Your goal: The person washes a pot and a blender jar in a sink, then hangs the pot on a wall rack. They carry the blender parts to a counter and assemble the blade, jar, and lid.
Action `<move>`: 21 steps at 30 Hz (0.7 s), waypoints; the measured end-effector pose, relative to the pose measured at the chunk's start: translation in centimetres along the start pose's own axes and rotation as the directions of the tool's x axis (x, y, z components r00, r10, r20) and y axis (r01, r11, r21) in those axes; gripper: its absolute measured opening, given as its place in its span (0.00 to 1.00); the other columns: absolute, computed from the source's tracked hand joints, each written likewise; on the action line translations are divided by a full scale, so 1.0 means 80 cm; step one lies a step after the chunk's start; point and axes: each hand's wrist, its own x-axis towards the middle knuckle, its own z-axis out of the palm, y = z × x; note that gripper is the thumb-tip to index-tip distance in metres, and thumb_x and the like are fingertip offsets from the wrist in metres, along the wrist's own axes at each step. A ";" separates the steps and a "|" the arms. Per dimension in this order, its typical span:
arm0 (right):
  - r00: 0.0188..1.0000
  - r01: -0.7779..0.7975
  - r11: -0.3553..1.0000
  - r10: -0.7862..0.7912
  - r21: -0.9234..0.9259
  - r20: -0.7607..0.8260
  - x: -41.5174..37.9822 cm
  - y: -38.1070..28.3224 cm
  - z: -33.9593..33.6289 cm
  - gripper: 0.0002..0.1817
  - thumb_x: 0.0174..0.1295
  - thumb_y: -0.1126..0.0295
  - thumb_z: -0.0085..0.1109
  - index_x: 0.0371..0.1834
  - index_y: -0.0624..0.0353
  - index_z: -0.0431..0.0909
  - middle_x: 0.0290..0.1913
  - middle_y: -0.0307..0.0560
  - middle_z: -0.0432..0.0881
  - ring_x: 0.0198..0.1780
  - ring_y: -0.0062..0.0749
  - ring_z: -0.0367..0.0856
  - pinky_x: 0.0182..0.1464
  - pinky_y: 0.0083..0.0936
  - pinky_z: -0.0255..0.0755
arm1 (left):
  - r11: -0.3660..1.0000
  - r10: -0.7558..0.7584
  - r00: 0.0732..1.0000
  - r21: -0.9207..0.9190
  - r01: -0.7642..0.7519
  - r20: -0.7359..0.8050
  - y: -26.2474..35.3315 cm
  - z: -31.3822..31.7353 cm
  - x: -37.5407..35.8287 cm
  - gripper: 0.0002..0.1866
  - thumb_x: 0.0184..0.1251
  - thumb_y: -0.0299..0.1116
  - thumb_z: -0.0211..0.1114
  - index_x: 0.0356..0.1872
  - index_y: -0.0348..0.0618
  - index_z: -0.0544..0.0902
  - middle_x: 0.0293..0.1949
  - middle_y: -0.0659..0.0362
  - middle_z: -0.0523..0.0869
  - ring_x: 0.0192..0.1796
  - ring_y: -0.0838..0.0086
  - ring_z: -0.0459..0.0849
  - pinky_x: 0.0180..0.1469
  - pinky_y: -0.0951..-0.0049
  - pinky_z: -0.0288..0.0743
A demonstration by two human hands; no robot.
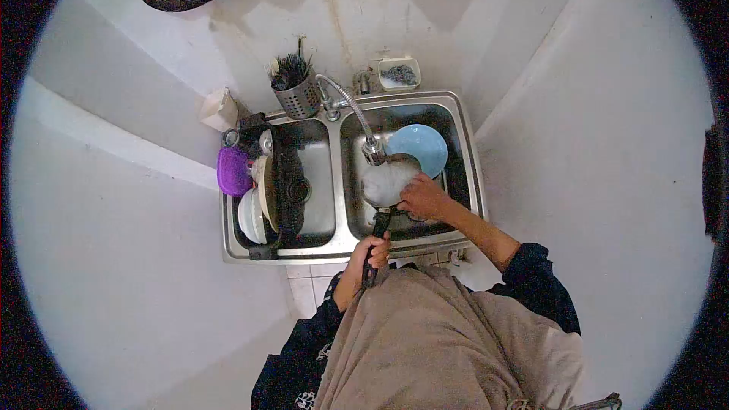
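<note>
My left hand [370, 252] grips the black handle of a small pan [383, 182] held over the right basin of a steel double sink [472, 175]. Water runs from the flexible tap head [373, 150] into the pan, which looks white and foamy inside. My right hand [422, 197] rests on the pan's right rim, fingers curled inside it; whether it holds a sponge is hidden. A light blue plate [422, 144] leans in the right basin behind the pan.
The left basin holds stacked dishes: white bowls [250, 216], a dark pan [289, 186] and a purple lid [232, 170]. A metal cutlery holder [298, 91] and a small soap tray [399, 73] stand behind the sink. White walls close in on both sides.
</note>
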 end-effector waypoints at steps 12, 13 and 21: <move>0.850 -0.080 0.997 0.059 0.017 0.524 0.100 0.047 -0.019 0.17 0.40 0.54 0.64 0.21 0.58 0.80 0.25 0.54 0.81 0.35 0.53 0.80 0.39 0.48 0.72 | 0.561 0.145 0.908 0.789 0.252 -0.393 0.042 0.065 0.004 0.07 0.61 0.31 0.59 0.36 0.39 0.74 0.20 0.61 0.76 0.20 0.76 0.76 0.21 0.75 0.69; 0.849 -0.081 0.995 0.042 0.051 0.527 0.106 0.038 -0.039 0.17 0.39 0.55 0.64 0.21 0.59 0.80 0.25 0.55 0.81 0.35 0.54 0.80 0.40 0.47 0.72 | 0.489 0.168 0.901 0.828 0.275 -0.399 0.043 0.064 0.006 0.07 0.60 0.30 0.59 0.35 0.39 0.74 0.20 0.61 0.76 0.19 0.76 0.75 0.21 0.75 0.69; 0.978 -0.001 0.999 -0.009 0.050 0.207 0.102 0.029 -0.014 0.22 0.38 0.51 0.67 0.34 0.54 0.81 0.45 0.50 0.80 0.52 0.49 0.74 0.57 0.51 0.64 | 0.807 0.217 0.867 0.582 0.099 -0.449 0.030 0.006 0.013 0.05 0.54 0.24 0.57 0.26 0.45 0.70 0.16 0.65 0.67 0.14 0.80 0.65 0.14 0.77 0.61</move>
